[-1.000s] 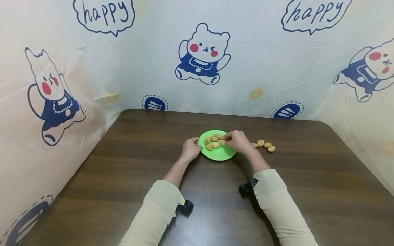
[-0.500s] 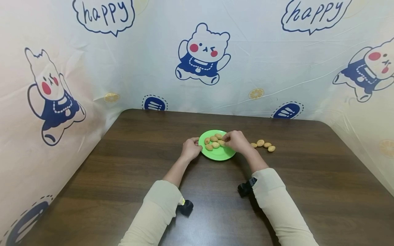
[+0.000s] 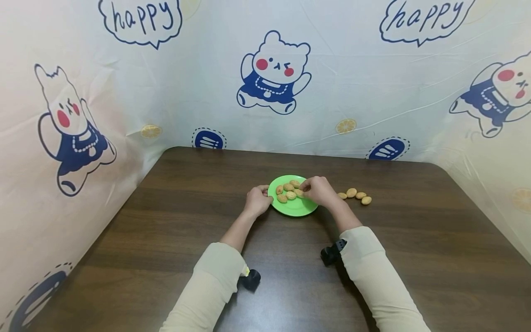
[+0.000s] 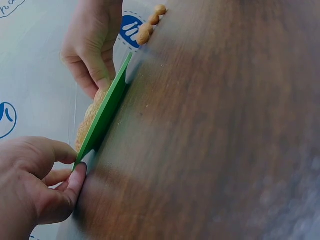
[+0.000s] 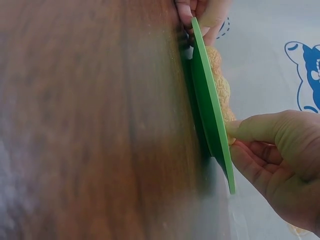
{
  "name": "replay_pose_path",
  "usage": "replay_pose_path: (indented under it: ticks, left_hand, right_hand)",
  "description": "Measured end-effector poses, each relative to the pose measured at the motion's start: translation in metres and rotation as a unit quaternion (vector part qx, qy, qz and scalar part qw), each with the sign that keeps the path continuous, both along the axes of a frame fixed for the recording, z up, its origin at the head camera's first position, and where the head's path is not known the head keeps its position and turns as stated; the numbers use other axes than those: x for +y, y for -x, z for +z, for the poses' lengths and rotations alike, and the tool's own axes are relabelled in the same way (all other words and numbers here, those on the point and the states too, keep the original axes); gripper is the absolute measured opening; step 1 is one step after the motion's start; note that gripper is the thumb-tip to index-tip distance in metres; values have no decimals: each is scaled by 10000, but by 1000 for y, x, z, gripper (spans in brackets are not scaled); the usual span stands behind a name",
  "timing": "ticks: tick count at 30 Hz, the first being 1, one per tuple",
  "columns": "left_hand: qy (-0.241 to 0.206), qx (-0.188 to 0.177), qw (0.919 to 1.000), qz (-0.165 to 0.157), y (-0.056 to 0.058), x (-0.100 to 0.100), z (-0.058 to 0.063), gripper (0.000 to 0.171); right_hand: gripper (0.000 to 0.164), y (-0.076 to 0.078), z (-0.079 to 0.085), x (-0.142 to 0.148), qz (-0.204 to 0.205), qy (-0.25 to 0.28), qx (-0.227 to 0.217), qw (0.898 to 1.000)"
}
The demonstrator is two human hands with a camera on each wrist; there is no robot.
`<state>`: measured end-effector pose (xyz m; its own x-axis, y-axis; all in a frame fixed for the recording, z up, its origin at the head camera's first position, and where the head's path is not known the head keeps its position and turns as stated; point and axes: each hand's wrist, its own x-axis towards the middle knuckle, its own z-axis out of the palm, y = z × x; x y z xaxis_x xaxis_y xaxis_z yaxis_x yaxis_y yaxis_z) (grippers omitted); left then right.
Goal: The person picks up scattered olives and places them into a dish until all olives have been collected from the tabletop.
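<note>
A round green plate (image 3: 294, 210) lies on the table with several tan, wrinkled walnuts (image 3: 291, 195) gathered on it. My left hand (image 3: 257, 202) is at its left edge; in the left wrist view, thumb and fingers of that hand (image 4: 42, 180) pinch the rim. Over the right part of the plate, my right hand (image 3: 319, 190) holds a walnut between thumb and fingers, low against the plate's surface. The right wrist view has this walnut (image 5: 230, 134) mostly covered by the fingertips of the right hand (image 5: 285, 160).
Several more walnuts (image 3: 351, 192) lie on the brown wooden table (image 3: 290, 276) just right of the plate, one partly hidden behind the right wrist. A printed cloth (image 3: 274, 129) hangs around the table's back and sides.
The right forearm has shifted very slightly left, while its fingers stay at the walnut on the plate. The left hand and the plate have kept their place.
</note>
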<state>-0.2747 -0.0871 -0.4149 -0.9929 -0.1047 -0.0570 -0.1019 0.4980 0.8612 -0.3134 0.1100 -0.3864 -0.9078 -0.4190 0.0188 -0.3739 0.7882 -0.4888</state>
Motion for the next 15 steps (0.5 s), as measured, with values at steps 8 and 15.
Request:
replay_pose_path:
  ticks: [8, 15]
  left_hand:
    - [21, -38, 10000, 10, 0, 1, 0, 45]
    - [-29, -51, 10000, 5, -1, 0, 2, 45]
  right_hand:
    - [23, 0, 0, 1, -71, 11, -87, 9999]
    - [22, 0, 0, 1, -66, 13, -80, 9999]
